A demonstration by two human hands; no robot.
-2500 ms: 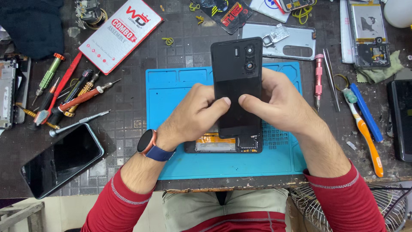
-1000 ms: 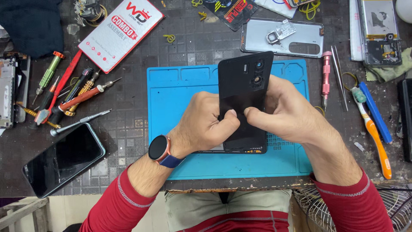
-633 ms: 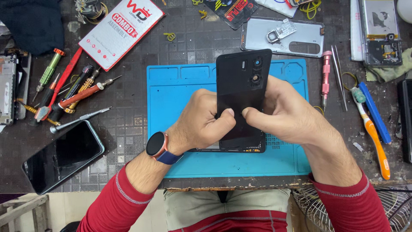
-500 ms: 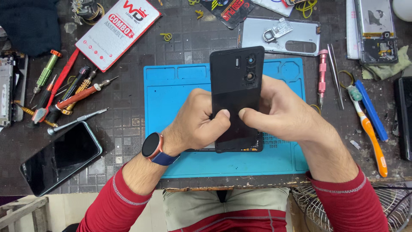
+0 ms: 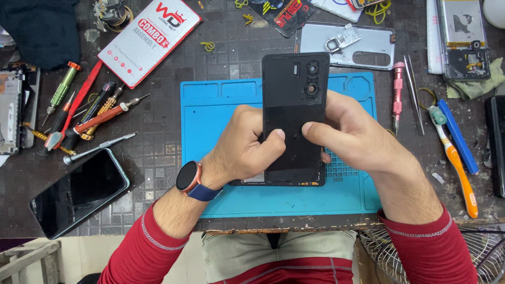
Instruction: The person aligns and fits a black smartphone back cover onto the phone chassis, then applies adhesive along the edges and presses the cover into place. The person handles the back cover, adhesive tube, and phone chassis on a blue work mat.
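Centre of the frame: a black back cover (image 5: 294,113) is being held over a blue mat (image 5: 221,121), its camera holes toward the top, its lower end lying over a phone body (image 5: 284,181) that is resting on the mat. Left hand (image 5: 247,147) is gripping the cover's left edge, thumb pressing on the cover's face. Right hand (image 5: 350,137) is gripping the right edge, thumb also pressing on the face, the two thumb tips sitting close together. A watch (image 5: 189,176) with a dark band is sitting on the left wrist; both sleeves are red.

Left of the frame: a black phone (image 5: 79,192) is lying screen up at lower left; above it, a cluster of screwdrivers (image 5: 87,118) is lying near a green-handled driver (image 5: 60,92). A white and red box (image 5: 150,39) is lying at upper left, a dark cloth (image 5: 39,29) in the corner.

Top centre: a grey back plate (image 5: 347,47) is lying just above the mat.

Right of the frame: a pink driver (image 5: 398,92) and tweezers (image 5: 414,92) are lying beside the mat; an orange-handled brush (image 5: 455,163) and a blue tool (image 5: 458,137) are lying further right. An opened phone frame (image 5: 465,42) is sitting at upper right.
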